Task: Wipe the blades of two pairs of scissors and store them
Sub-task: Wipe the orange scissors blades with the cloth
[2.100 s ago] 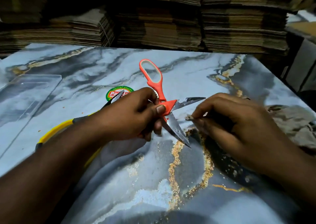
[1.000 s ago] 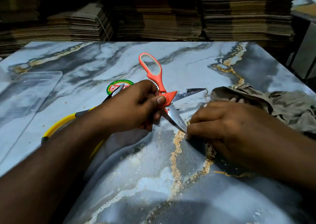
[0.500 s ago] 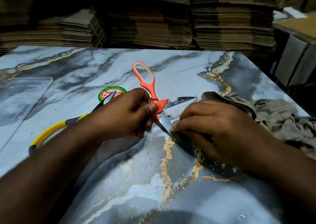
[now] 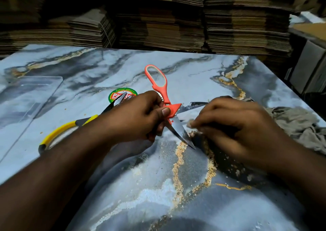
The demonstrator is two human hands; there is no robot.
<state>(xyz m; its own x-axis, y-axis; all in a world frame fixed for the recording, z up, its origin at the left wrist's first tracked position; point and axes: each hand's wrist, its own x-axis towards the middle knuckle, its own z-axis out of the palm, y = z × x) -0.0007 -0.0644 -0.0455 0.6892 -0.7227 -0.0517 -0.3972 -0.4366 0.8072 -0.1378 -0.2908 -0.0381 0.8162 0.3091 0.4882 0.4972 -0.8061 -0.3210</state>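
Orange-handled scissors are spread wide over the marble table. My left hand grips them at the pivot and lower handle, which is hidden under the fingers. One blade points down and right, the other points right. My right hand pinches a fold of the grey-brown cloth against the lower blade near its tip. Yellow-handled scissors lie flat behind my left wrist, their blades over a round sticker.
A clear plastic sheet lies at the table's left. A red-and-green round sticker sits near the middle. Stacks of flattened cardboard line the far edge, and boxes stand off the right side.
My right hand has slid the cloth back and forth along the lower blade and now sits nearer its tip. The left hand has kept its grip. The view shifted slightly.
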